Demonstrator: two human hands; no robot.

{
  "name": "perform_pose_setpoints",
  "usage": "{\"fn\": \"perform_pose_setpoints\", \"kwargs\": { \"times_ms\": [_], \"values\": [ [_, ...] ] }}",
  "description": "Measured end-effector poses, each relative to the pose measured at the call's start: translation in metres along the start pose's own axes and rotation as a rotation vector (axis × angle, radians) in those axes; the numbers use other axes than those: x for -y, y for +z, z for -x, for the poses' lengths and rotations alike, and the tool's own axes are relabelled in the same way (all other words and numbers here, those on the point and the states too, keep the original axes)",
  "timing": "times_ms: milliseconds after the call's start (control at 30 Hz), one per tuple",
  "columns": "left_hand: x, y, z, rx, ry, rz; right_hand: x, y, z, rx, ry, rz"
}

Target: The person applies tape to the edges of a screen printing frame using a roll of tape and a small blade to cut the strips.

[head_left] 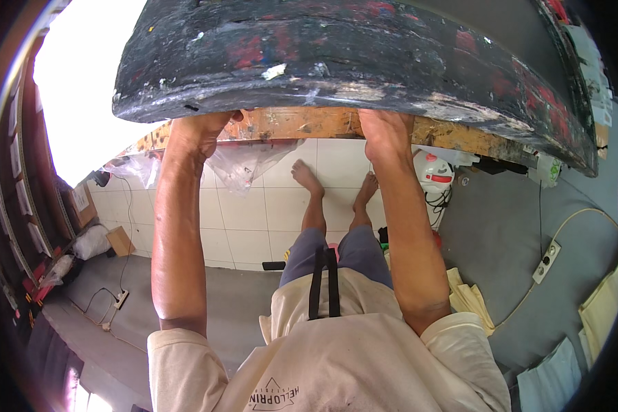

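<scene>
A broad dark frame [288, 51], smeared with black, red and white paint, is raised over the near edge of a wooden worktable [295, 123]. Both my arms stretch forward to it. My left hand [202, 130] is under the frame's near side toward the left, its visible fingers curled; what they hold is hidden. Farther right, my right hand [386, 130] reaches beneath the same side. Only its back and wrist show, and the frame covers its fingers.
Clear plastic bags [244, 165] hang below the table edge. A white and red rounded appliance [432, 172] stands on the right. A power strip [546, 261] with a cable lies on the grey floor, beside folded yellowish cloth [470, 299]. Shelving [24, 185] lines the left.
</scene>
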State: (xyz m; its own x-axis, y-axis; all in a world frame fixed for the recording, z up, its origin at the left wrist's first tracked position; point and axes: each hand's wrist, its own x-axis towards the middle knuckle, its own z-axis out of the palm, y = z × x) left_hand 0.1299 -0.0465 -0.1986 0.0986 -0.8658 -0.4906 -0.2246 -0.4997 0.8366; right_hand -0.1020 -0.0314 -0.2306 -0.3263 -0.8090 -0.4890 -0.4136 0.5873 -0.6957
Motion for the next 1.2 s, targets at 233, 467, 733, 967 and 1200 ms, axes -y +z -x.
{"fn": "perform_pose_setpoints", "kwargs": {
  "times_ms": [233, 467, 733, 967, 1200],
  "values": [
    [0.017, -0.008, -0.007, -0.012, 0.035, -0.128, 0.009, -0.003, -0.001, 0.053, 0.123, 0.085],
    [0.026, -0.008, -0.004, -0.005, 0.136, 0.211, 0.006, -0.004, 0.001, 0.008, -0.13, 0.432],
    [0.041, -0.015, -0.017, -0.053, 0.073, 0.033, 0.012, 0.0, -0.007, 0.031, -0.222, 0.591],
    [0.024, -0.008, -0.013, -0.116, 0.082, -0.417, 0.013, 0.0, -0.014, 0.07, -0.214, 0.633],
    [0.019, -0.011, 0.008, -0.11, 0.38, -0.654, -0.021, 0.01, 0.0, -0.079, -0.259, 0.228]
  ]
}}
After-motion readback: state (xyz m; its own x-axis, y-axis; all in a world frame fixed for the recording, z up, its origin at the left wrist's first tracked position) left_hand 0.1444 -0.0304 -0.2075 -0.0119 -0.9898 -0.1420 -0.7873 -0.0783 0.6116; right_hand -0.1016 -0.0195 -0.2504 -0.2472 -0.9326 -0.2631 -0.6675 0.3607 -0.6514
